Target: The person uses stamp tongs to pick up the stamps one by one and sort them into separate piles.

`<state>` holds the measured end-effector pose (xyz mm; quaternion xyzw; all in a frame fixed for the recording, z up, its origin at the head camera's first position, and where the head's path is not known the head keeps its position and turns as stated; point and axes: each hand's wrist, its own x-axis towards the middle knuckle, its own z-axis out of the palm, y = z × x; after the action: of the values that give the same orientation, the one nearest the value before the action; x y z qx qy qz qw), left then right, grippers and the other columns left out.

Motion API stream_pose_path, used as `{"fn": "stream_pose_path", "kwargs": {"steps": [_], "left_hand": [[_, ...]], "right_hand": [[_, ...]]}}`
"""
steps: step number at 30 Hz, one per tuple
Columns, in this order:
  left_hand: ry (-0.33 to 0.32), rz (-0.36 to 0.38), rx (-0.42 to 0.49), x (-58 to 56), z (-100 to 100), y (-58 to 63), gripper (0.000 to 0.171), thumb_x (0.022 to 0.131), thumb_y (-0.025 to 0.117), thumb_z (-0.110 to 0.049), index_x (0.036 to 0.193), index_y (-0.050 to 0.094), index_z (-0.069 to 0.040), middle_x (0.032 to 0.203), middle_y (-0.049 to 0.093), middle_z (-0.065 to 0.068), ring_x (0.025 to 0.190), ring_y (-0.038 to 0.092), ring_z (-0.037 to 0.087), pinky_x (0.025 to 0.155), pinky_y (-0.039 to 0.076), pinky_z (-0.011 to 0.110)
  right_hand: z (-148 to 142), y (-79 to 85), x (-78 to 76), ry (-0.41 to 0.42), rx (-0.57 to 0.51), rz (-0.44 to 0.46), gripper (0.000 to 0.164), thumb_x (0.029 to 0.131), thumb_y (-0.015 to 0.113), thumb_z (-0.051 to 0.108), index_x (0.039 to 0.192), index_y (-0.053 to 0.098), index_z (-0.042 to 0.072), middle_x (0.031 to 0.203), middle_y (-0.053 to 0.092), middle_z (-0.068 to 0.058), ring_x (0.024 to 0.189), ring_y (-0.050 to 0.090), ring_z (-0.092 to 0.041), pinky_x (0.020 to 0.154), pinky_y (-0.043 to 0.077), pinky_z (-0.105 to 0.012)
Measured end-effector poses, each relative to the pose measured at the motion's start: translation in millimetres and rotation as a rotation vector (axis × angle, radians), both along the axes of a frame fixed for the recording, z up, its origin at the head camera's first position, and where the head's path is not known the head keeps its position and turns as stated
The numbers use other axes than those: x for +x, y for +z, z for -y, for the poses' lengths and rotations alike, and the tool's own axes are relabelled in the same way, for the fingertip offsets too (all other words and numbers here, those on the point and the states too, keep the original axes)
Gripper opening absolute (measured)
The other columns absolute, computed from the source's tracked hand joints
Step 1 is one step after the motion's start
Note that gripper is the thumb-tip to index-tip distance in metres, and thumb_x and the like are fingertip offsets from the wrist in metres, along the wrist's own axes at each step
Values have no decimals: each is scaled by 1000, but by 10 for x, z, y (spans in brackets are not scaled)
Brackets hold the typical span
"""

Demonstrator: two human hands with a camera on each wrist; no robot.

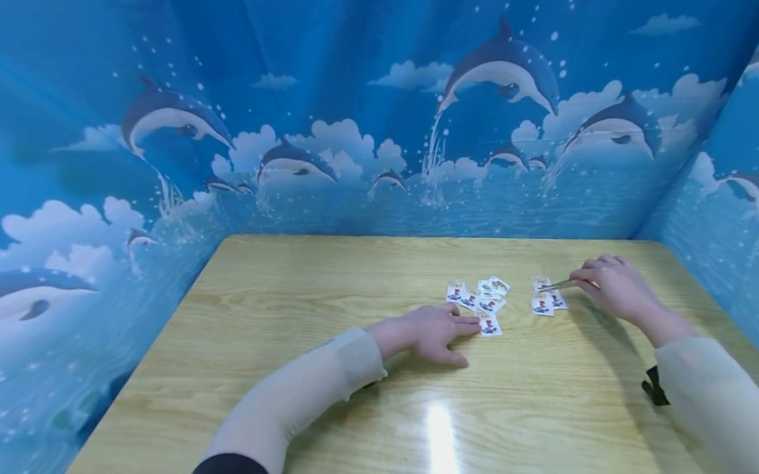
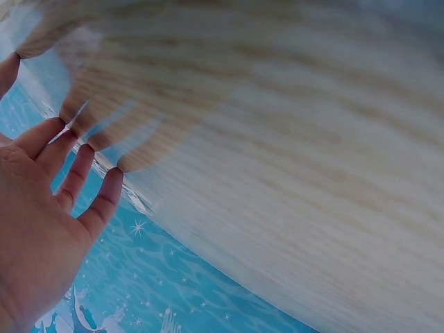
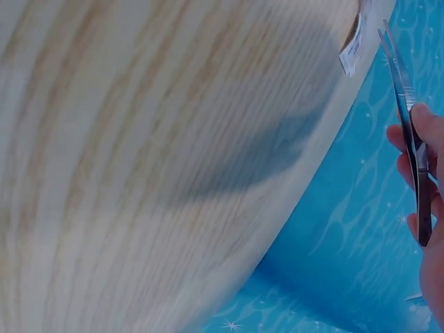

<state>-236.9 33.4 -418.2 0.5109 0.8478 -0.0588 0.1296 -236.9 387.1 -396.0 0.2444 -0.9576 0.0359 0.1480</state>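
My left hand [image 1: 437,333] lies low over the table, its fingertips at the edge of a small printed card [image 1: 491,325]. In the left wrist view, the fingers of this left hand [image 2: 45,208] are extended and reach the tabletop. Several more small cards [image 1: 469,299] with a red and blue picture lie just beyond, some overlapping. To the right, my right hand [image 1: 619,286] holds metal tweezers [image 1: 560,284], which point left over a second cluster of cards [image 1: 542,306]. Seen from the right wrist, the tweezers [image 3: 402,90] rest between thumb and fingers with their tips slightly apart.
Both card groups lie on a light wood-grain table [image 1: 301,283]. A blue curtain [image 1: 360,88] printed with dolphins hangs behind the table and along its sides. Glare [image 1: 443,445] shines on the near part of the tabletop.
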Motion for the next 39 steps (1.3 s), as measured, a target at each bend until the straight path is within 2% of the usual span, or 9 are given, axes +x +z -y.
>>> {"fn": "stream_pose_path", "kwargs": {"steps": [7, 11, 15, 18, 23, 26, 29, 33, 39], "left_hand": [[7, 7, 4, 5, 26, 1, 73, 95, 46, -61, 155, 25, -26, 159, 20, -14, 139, 30, 18, 99, 41, 30], [12, 13, 2, 13, 41, 9, 73, 95, 46, -61, 155, 24, -26, 159, 20, -14, 141, 27, 19, 102, 39, 31], [18, 20, 0, 20, 54, 20, 73, 95, 46, -60, 156, 24, -26, 159, 20, -14, 142, 26, 20, 104, 38, 33], [11, 23, 8, 17, 63, 28, 73, 95, 46, -60, 156, 23, -27, 159, 20, -13, 138, 31, 18, 98, 42, 30], [-21, 19, 23, 11, 75, 33, 69, 96, 46, -59, 155, 25, -29, 159, 20, -10, 129, 37, 16, 83, 44, 25], [-24, 22, 23, 8, 76, 33, 67, 96, 45, -59, 154, 27, -30, 159, 20, -10, 130, 36, 16, 84, 43, 25], [-24, 20, 23, 7, 73, 30, 67, 96, 45, -59, 154, 28, -30, 159, 20, -10, 127, 37, 14, 80, 43, 24], [-25, 14, 19, 14, 59, 24, 67, 96, 44, -60, 154, 26, -31, 159, 18, -10, 130, 35, 14, 82, 42, 23], [-27, 7, 13, 20, 36, 18, 67, 96, 43, -61, 154, 25, -32, 160, 16, -8, 127, 36, 13, 78, 42, 22]], "right_hand": [[-21, 82, 72, -11, -47, -39, 16, 82, 72, 2, 98, 74, -1, 86, 67, -11, 84, 60, -39, 83, 39, -60], [68, 163, 161, 20, -48, -62, 18, 82, 73, 1, 99, 74, 0, 83, 67, -7, 70, 61, -26, 69, 46, -49], [226, 208, 264, 26, -72, -1, 15, 86, 71, 4, 101, 74, 1, 82, 65, -1, 58, 50, -9, 52, 41, -33], [351, 198, 321, 8, -93, 84, 15, 90, 68, 6, 103, 73, 0, 83, 64, 1, 59, 48, -5, 52, 40, -31], [511, 114, 345, 24, -110, 179, 17, 90, 67, 7, 105, 73, 0, 84, 63, 3, 62, 48, -6, 56, 43, -34], [585, 69, 333, 29, -115, 208, 16, 91, 67, 8, 104, 73, 2, 82, 61, 5, 61, 46, -6, 56, 41, -33], [651, 46, 309, 37, -124, 222, 14, 91, 66, 9, 102, 73, 4, 83, 62, 4, 64, 52, -9, 57, 44, -35], [714, 38, 295, 37, -134, 242, 14, 91, 66, 9, 101, 74, 4, 90, 66, -1, 79, 65, -24, 69, 52, -45], [751, 20, 280, 27, -141, 287, 15, 92, 65, 9, 103, 73, 2, 99, 69, -13, 97, 64, -39, 81, 50, -54]]}}
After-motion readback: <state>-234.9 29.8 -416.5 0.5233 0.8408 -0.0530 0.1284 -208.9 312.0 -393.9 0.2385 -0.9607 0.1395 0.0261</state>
